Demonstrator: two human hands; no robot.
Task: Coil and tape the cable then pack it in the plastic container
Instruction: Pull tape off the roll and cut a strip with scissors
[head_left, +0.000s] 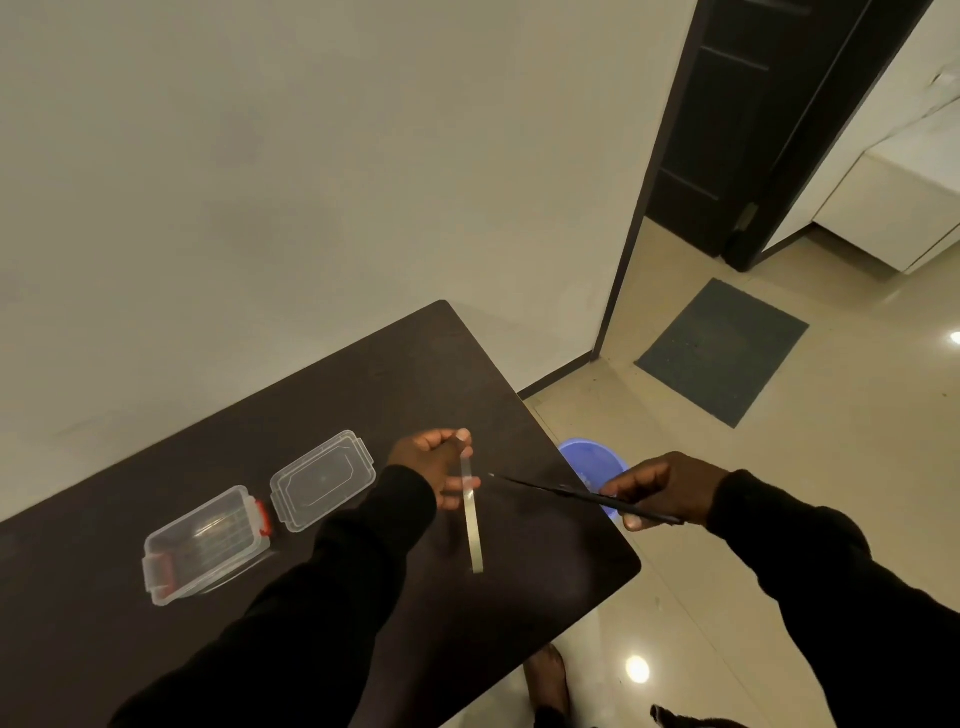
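The left hand (434, 462) is pinching the top of a clear strip of tape (471, 514) between thumb and fingers, letting it hang down above the dark table (363, 395). The right hand (662, 491) is gripping the handles of a pair of black scissors (566, 493), the blades closed or nearly so and pointing toward the strip, their tip just beside the tape but not touching it. Whether the left hand is also holding the tape roll or the cable is hidden behind the fingers; no cable is showing anywhere.

The clear plastic container (208, 545) with red clips is sitting open on the table, left of the left sleeve, and its lid (322, 480) is lying flat just beside it. Past the table's right edge, a blue basin (587, 457) is sitting on the tiled floor, partly covered by the scissors and the right hand. A dark mat (722, 351) is lying by the doorway.
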